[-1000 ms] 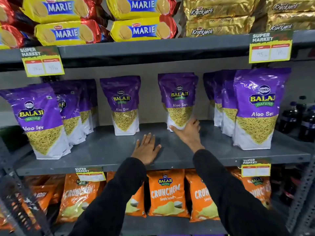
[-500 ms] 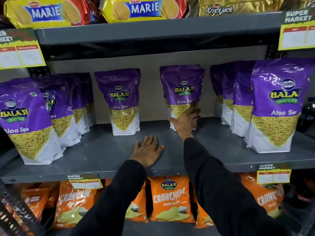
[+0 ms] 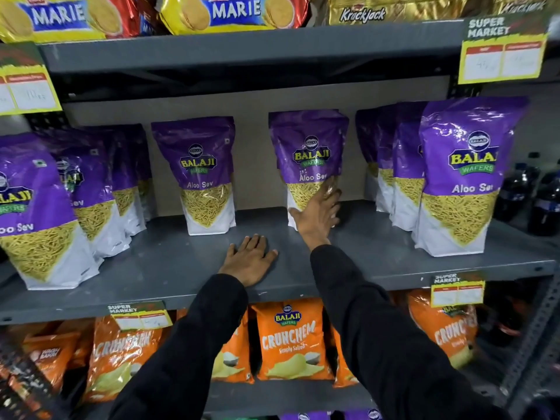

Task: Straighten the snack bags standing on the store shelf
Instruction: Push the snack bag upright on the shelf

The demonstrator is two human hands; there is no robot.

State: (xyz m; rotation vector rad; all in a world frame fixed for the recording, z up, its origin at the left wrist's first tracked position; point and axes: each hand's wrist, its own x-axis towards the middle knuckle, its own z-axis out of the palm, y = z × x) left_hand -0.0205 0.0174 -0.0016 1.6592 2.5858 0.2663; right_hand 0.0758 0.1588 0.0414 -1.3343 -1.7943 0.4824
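Observation:
Purple Balaji Aloo Sev bags stand on the grey middle shelf (image 3: 181, 262). My right hand (image 3: 319, 215) lies against the lower front of the centre-right bag (image 3: 307, 159), fingers wrapped round its right edge. That bag stands upright, set back on the shelf. My left hand (image 3: 250, 260) rests flat, palm down, on the bare shelf near the front edge. Another single bag (image 3: 201, 171) stands upright left of centre. A row of bags (image 3: 81, 189) runs back at the left, and a second row (image 3: 463, 177) at the right.
Marie and Krackjack biscuit packs (image 3: 233, 10) fill the shelf above. Orange Crunchem bags (image 3: 291, 338) stand on the shelf below. Yellow price tags (image 3: 503, 60) hang from the shelf edges. Dark bottles (image 3: 542, 195) stand at the far right.
My right hand has slid up and right onto the bag's lower front and side. The camera has moved closer to the shelf. My left hand stays flat on the shelf.

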